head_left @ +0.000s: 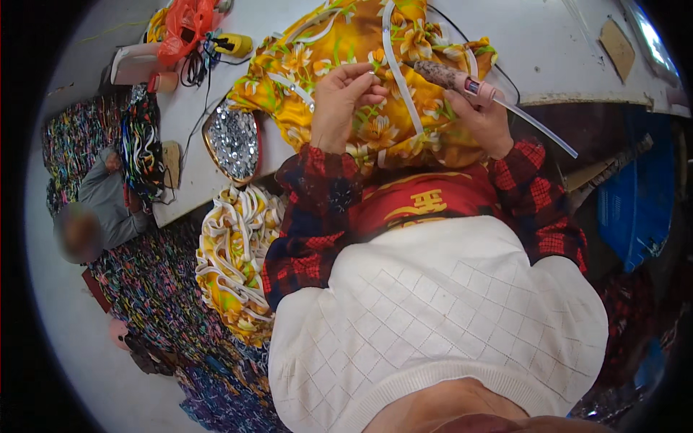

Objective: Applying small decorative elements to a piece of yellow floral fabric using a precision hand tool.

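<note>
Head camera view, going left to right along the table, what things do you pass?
Orange plastic bag → tray of silver sequins → left hand pinching the yellow flowered fabric → white strap → right hand holding a glue gun → brown patch on the white table.

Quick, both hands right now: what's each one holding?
Left hand: closed, pinching the white strip on the yellow floral fabric.
Right hand: closed around a glue gun.

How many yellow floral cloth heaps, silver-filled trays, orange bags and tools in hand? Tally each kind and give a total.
Yellow floral cloth heaps: 2
Silver-filled tray: 1
Orange bag: 1
Patterned tool in the right hand: 1
Total: 5
</note>
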Demonstrator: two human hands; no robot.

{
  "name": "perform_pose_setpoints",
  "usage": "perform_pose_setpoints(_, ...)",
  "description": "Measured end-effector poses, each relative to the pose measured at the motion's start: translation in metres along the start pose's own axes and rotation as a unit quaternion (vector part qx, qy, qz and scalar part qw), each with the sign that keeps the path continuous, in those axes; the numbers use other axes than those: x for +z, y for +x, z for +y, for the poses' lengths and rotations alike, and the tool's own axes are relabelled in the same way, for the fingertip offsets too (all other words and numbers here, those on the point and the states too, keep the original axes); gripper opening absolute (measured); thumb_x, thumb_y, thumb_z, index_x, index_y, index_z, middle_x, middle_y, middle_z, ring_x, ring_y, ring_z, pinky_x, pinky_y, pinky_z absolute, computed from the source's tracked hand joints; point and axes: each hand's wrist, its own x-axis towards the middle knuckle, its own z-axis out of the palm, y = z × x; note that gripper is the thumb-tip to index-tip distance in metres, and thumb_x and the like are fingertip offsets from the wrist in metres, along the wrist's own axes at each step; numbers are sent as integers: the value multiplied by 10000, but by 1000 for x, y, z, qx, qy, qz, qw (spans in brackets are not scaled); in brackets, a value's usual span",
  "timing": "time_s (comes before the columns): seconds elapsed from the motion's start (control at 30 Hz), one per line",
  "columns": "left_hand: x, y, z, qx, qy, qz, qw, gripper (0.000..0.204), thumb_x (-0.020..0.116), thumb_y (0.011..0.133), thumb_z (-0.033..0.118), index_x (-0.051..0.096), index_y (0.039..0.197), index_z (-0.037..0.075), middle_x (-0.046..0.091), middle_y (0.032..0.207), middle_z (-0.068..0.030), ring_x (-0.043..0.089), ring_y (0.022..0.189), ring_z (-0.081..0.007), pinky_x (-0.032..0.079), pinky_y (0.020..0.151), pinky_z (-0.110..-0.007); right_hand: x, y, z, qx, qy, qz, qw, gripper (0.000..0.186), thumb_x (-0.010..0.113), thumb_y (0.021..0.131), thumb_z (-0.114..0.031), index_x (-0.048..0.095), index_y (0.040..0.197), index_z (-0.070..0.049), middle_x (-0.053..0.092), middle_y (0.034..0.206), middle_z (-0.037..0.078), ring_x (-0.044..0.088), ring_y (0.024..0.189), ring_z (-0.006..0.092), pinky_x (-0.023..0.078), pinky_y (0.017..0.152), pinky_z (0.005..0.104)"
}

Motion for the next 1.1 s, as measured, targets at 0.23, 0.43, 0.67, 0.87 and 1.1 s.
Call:
perform_pose_setpoints(0.23,8,-24,-23,-78,55,-8,995,167,590,838,102,554,959,-7,617,772,-73,607,621,-106,499,515,-191,-5,-34,12,15,-34,-40,999,216,674,759,-154,621,894,6,617,722,44,563,641,94,464,598,232)
perform_pose_setpoints(0.43,12,-20,-33,-57,97,-11,994,148,587,841,109,566,918,-15,601,752,-56,588,603,-91,496,512,-190,-7,-37,20,11,-83,-35,996,250,685,750,-197,630,898,-4,625,729,69,580,627,126,474,590,251)
perform_pose_setpoints(0.67,16,-21,-36,-52,152,-2,987,138,601,834,128,573,880,2,580,667,-22,542,494,-63,450,423,-183,-5,-36,24,26,-54,-29,998,270,695,739,-221,635,899,-12,636,729,94,600,628,149,482,587,265)
perform_pose_setpoints(0.87,21,-21,-34,-59,184,8,981,136,615,821,141,578,868,19,558,607,3,500,442,-46,391,370,-178,-6,-37,19,39,-110,-36,992,260,687,747,-225,636,884,-10,634,712,89,599,623,144,482,585,266)
perform_pose_setpoints(1.1,22,-12,-49,4,262,32,965,126,631,806,135,582,814,19,534,574,15,457,422,-29,342,348,-175,-7,-40,22,49,-79,-28,995,268,686,751,-226,633,888,-3,631,722,80,592,636,129,481,602,253)
